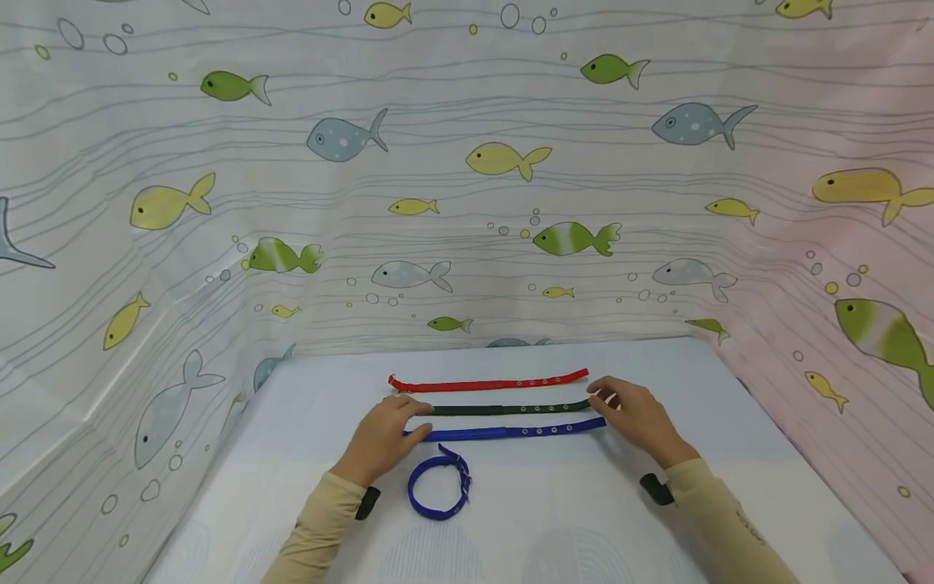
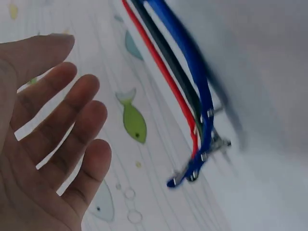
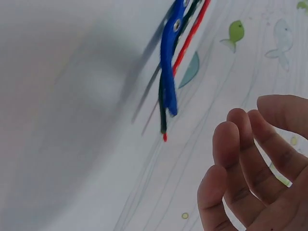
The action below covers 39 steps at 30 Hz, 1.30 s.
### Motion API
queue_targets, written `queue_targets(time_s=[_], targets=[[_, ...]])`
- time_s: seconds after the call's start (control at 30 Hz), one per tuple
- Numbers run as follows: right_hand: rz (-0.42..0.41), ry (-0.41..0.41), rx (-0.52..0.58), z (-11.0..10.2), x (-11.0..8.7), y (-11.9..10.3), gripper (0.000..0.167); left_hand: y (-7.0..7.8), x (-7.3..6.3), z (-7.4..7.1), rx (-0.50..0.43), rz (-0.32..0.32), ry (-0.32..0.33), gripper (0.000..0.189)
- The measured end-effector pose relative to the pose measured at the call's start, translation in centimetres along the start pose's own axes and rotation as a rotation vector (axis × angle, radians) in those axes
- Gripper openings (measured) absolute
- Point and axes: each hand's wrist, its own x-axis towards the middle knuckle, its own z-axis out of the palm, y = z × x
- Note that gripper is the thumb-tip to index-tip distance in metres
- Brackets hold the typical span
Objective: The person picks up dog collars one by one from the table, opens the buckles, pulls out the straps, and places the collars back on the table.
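Note:
Three collars lie stretched out in parallel on the table: a red collar (image 1: 467, 385) farthest back, a dark green collar (image 1: 474, 410) in the middle and a blue collar (image 1: 474, 434) in front. Metal eyelets dot their right halves. Nearer to me, a second blue collar (image 1: 435, 514) is closed into a ring. My left hand (image 1: 383, 438) hovers over the left ends of the green and front blue collars, hiding them. In the left wrist view its loose fingers hold nothing. Beside the right ends is my right hand (image 1: 635, 414), fingers relaxed, holding nothing in the right wrist view.
A pale table (image 1: 554, 503) carries the collars. Fish-patterned sheeting (image 1: 467, 195) walls it in at the back and on both sides. Both forearms, in beige sleeves (image 1: 722, 511), reach in from the near edge, with dark wrist devices beneath.

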Motion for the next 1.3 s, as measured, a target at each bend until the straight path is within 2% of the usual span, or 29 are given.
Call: queue_targets(time_s=[0.13,0.23,0.4,0.6,0.83,1.0,1.3], targets=[[-0.021,-0.005,0.040,0.1,-0.3,-0.9,0.016,1.4,0.3,0.8,-0.063,0.044,-0.120,0.036],[-0.039,-0.009,0.059,0.3,-0.5,-1.3,0.015,1.9,0.3,1.3,-0.101,0.044,-0.211,0.035],[-0.050,-0.017,0.085,0.9,-0.5,-1.5,0.014,2.2,0.2,1.9,-0.086,0.031,-0.314,0.029],[-0.074,-0.036,0.116,1.1,-0.5,-2.0,0.014,2.4,0.2,1.8,-0.100,-0.002,-0.378,0.021],[-0.087,-0.045,0.122,1.3,-0.4,-2.7,0.014,2.3,0.0,1.5,-0.097,-0.020,-0.455,0.026],[-0.107,-0.064,0.129,1.6,-0.3,-3.1,0.016,2.0,-0.2,1.4,-0.091,-0.035,-0.467,0.026],[-0.135,-0.085,0.159,1.9,-0.1,-3.7,0.018,1.3,0.1,1.1,-0.217,-0.077,-0.484,0.021]])
